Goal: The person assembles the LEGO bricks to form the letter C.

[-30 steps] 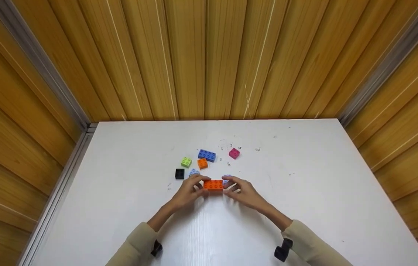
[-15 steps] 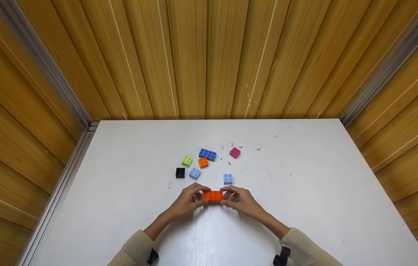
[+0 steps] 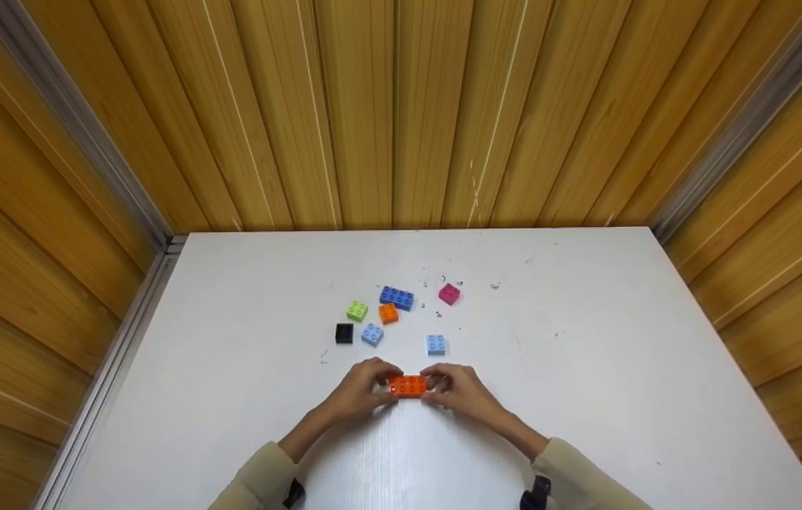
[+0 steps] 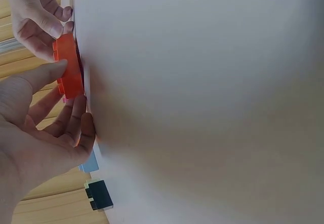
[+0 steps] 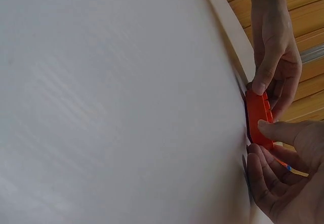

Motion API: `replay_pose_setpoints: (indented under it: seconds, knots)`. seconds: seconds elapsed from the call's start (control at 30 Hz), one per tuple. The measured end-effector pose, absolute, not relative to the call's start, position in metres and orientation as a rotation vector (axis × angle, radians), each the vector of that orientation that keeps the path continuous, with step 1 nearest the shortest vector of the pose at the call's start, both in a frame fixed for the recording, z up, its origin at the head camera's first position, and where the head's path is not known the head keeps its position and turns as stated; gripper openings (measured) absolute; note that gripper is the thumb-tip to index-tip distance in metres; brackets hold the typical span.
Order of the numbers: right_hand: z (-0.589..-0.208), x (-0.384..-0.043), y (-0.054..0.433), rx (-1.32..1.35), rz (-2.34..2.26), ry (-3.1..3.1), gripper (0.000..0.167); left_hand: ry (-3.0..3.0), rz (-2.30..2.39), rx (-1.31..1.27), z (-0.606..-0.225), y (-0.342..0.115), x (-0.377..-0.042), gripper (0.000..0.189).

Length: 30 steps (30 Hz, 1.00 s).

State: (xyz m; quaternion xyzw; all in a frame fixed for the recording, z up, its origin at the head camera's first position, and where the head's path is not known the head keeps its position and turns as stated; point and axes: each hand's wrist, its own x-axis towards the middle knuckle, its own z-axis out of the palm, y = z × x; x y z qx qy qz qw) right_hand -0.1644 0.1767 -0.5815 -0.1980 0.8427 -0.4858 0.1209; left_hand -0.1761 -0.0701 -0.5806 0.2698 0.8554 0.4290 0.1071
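A long red-orange toy building brick (image 3: 407, 386) with studs on top is held at its two ends, low over the white table. My left hand (image 3: 364, 388) pinches its left end between thumb and fingers. At the right end, my right hand (image 3: 463, 389) grips it the same way. In the left wrist view the left thumb (image 4: 50, 73) presses the side of the brick (image 4: 69, 67). The right wrist view shows the right thumb (image 5: 278, 129) on the brick's side too. Just beyond the hands lies a light blue brick (image 3: 436, 345).
Behind the hands lie a black brick (image 3: 344, 333), another light blue brick (image 3: 372, 334), a lime green brick (image 3: 357, 310), a small orange brick (image 3: 388, 313), a long blue brick (image 3: 397, 297) and a magenta brick (image 3: 449, 294). Wood-patterned walls (image 3: 415, 120) border the table.
Both hands have drawn the red-orange brick toward the person. The light blue bricks, partly covered by the hands before, now show fully. The other bricks have stayed in place.
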Motion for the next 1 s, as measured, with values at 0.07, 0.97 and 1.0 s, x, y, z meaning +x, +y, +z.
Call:
replay_pose_setpoints:
  seconds: [0.07, 0.97, 1.0]
  knots:
    - [-0.582, -0.165, 0.177, -0.583, -1.41, 2.468, 0.036, 2.529, 1.245, 0.778, -0.58, -0.069, -0.177, 0.033]
    - [-0.563, -0.192, 0.192, -0.593, -1.495, 2.607, 0.031, 2.541, 1.19, 0.719, -0.58, -0.071, -0.178, 0.034]
    - [-0.565, -0.195, 0.193, -0.585, -1.508, 2.644, 0.03, 2.54, 1.191, 0.725, -0.58, -0.07, -0.179, 0.034]
